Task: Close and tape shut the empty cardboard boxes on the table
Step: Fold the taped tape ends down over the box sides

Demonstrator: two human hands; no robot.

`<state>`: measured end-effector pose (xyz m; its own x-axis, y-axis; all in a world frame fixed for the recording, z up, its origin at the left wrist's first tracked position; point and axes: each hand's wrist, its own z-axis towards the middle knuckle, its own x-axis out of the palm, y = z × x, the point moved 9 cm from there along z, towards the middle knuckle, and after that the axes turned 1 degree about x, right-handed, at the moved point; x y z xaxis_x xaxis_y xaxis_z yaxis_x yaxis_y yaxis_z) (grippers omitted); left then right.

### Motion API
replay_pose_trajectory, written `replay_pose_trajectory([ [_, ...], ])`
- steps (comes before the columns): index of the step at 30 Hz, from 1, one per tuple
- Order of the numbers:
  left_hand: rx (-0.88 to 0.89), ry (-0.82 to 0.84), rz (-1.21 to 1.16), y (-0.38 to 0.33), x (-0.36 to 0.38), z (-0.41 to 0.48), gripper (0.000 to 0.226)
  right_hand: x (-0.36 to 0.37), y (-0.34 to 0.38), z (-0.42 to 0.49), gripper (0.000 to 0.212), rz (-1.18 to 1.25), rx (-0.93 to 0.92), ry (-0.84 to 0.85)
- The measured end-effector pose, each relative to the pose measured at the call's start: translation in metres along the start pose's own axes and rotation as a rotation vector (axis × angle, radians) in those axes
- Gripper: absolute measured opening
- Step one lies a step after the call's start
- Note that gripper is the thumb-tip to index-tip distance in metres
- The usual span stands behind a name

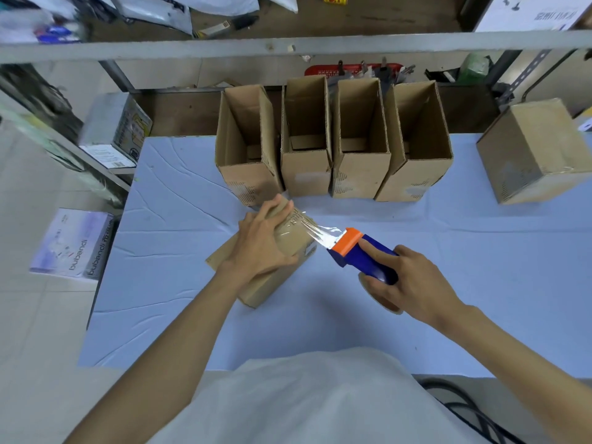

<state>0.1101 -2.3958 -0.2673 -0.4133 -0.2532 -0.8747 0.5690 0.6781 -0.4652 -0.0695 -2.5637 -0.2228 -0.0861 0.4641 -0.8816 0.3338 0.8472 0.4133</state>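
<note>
A closed cardboard box [275, 280] lies at the middle of the blue-covered table [448, 299]. My left hand [266, 241] rests on its top, fingers spread over the flaps. My right hand [407, 283] grips a blue and orange tape dispenser [362, 254] just right of the box. A strip of clear tape [323, 233] stretches from the dispenser's orange head onto the box top. Behind stand several open, empty cardboard boxes [304, 139] in a row. A closed box [538, 152] sits at the far right.
A metal shelf rail [288, 46] crosses above the table's back, with bags and papers on it. A printed carton [115, 129] sits on a low shelf at left, a white-purple box [73, 245] lies off the table's left edge. Black cables [464, 408] at bottom right.
</note>
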Motion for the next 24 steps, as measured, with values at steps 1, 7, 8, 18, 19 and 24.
replay_pose_trajectory([
  [1,-0.001,-0.008,0.0,0.0,0.001,-0.001,0.11,0.004,0.001,0.002,0.059,-0.02,0.008,0.011],
  [7,0.006,-0.021,0.023,-0.001,0.002,-0.005,0.11,0.02,0.013,0.02,0.061,-0.177,0.054,0.072],
  [8,0.008,-0.026,0.031,-0.003,0.002,-0.007,0.109,0.021,0.015,0.023,0.061,-0.203,0.059,0.076],
  [18,0.062,-0.086,0.035,-0.013,0.002,-0.015,0.104,0.039,0.026,0.062,0.041,-0.465,-0.006,0.194],
  [19,0.082,-0.081,0.054,-0.016,0.005,-0.017,0.104,0.048,0.022,0.06,0.041,-0.463,-0.004,0.23],
  [24,0.034,-0.082,0.063,-0.013,0.004,-0.015,0.103,0.055,0.005,0.051,0.053,-0.337,0.105,0.076],
])
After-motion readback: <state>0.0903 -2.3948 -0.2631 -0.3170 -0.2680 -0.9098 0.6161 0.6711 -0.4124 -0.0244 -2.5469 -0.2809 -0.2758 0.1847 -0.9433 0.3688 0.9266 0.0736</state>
